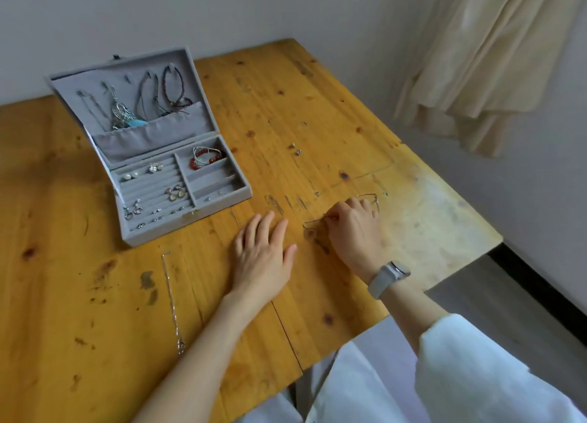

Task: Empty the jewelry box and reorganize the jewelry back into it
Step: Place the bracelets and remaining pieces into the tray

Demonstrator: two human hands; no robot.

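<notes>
Grey velvet-lined jewelry box stands open near the counter's far left corner, its lid leaning back. Dark cord necklaces and a silver pendant with a turquoise stone hang in the lid above its pocket. In the tray, a red bead bracelet lies in the far right compartment, while pearl studs and small silver earrings sit along the ring rolls.

Most pieces are in the box, so the emptying step looks to be in hand and only begun. On the worn yellow wooden counter a thin silver chain is laid out straight toward the near edge, left of the left forearm, and a tiny silver piece lies well apart toward the far right edge.

Right hand, with a grey wristband watch, rests near the right edge, its fingers pinching a fine gold chain that loops out on either side of it. Left hand lies flat on the counter just beside it, fingers straight and slightly spread, holding nothing.

Next, I judge, the gold chain needs letting go untangled, then a reach back to the box for another piece; the fine links could knot or snag if dragged.
</notes>
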